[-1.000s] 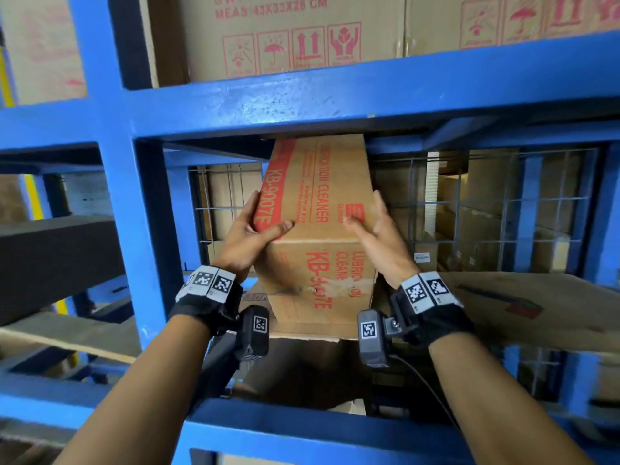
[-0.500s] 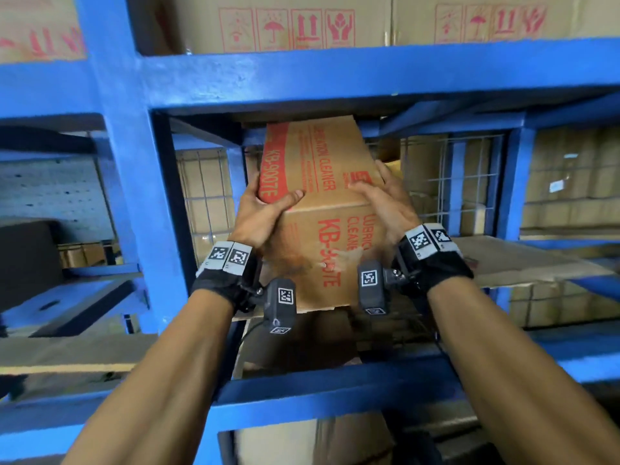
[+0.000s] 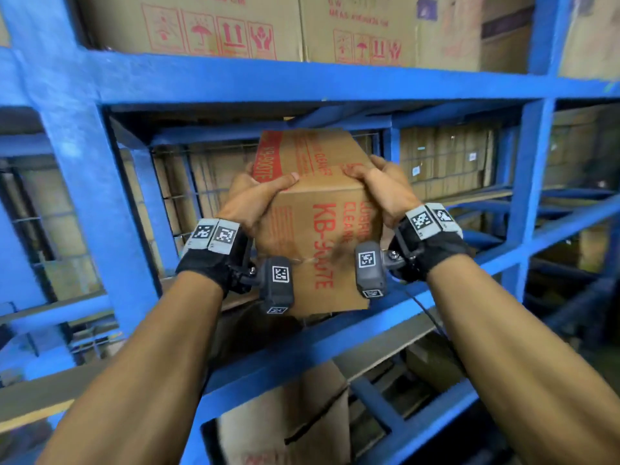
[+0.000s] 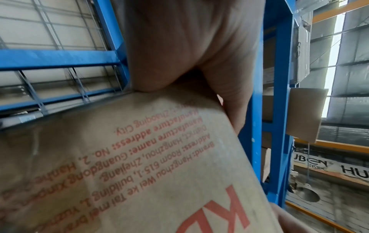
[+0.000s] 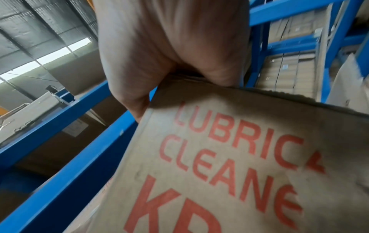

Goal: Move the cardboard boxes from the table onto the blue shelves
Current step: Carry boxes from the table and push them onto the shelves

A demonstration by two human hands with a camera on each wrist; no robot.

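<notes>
My left hand [image 3: 255,203] and right hand [image 3: 385,189] both grip the red-printed brown cardboard box [image 3: 322,229], tilted at frame centre in the blue metal shelf [image 3: 302,82] opening.

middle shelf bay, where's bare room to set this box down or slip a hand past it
Both the left hand and right hand grip the cardboard box in the middle bay. Free patches lie either side of it: between the box and the left blue post, and rightward toward the right post. Crowded: the upper shelf, filled with large cartons. The box's top sits close under the crossbeam.
</notes>
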